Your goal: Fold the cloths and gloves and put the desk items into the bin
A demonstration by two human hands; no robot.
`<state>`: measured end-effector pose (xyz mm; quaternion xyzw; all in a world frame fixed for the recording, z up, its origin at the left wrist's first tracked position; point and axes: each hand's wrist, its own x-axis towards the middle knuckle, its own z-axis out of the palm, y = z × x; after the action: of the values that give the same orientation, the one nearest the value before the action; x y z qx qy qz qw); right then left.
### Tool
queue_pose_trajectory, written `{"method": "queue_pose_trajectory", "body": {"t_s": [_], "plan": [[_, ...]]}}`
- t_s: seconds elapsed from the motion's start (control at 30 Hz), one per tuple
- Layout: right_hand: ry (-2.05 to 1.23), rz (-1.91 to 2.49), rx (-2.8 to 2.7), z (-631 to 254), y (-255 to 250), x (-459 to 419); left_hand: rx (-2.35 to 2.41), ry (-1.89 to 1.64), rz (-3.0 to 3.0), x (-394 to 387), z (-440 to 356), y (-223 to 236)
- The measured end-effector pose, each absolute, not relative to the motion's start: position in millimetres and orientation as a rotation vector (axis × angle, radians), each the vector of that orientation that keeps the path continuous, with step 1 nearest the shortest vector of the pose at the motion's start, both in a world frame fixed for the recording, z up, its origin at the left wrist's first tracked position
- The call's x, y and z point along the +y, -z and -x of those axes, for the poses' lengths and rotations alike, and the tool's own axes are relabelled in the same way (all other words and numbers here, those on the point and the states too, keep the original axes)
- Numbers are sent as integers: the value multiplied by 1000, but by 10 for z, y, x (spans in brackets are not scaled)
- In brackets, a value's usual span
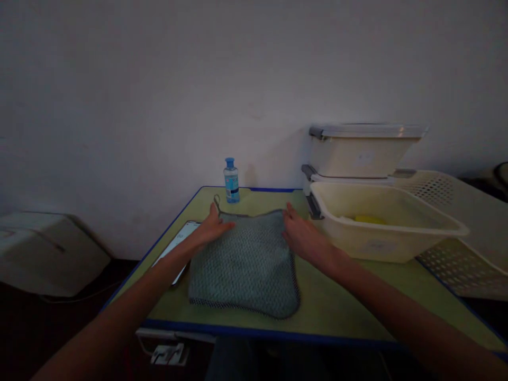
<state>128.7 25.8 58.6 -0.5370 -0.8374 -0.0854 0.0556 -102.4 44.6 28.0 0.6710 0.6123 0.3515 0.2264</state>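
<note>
A grey-green textured cleaning cloth [246, 264] with a dark stitched edge lies spread on the table. At its far left corner, beside a small hanging loop [216, 200], my left hand [212, 227] grips the edge, its thumb reaching over the cloth. My right hand [304, 238] has the far right corner between thumb and fingers; some of its fingertips are hidden. Left of the cloth, partly behind my left forearm, rests a phone [178, 246] with a lit screen.
A clear bottle [232, 182] with a blue cap stands near the wall. To the right sit an open cream bin [381, 238] with something yellow inside, stacked lidded boxes [361, 153] and a perforated basket [468, 264]. The table [329, 307] has a blue edge.
</note>
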Motion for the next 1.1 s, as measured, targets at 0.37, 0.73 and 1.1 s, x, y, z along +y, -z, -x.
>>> {"method": "queue_pose_trajectory", "body": {"t_s": [0.37,0.73,1.1], "plan": [[-54,1152,-2462,-1053,-281,266,1678,-478,-2354,354,898,-71],[-38,1325,-2615,-1060,213,427,1870,-198,-2581,249,621,242],[13,1381,-2652,-1312,162,601,1905,-190,-2552,462,321,208]]}}
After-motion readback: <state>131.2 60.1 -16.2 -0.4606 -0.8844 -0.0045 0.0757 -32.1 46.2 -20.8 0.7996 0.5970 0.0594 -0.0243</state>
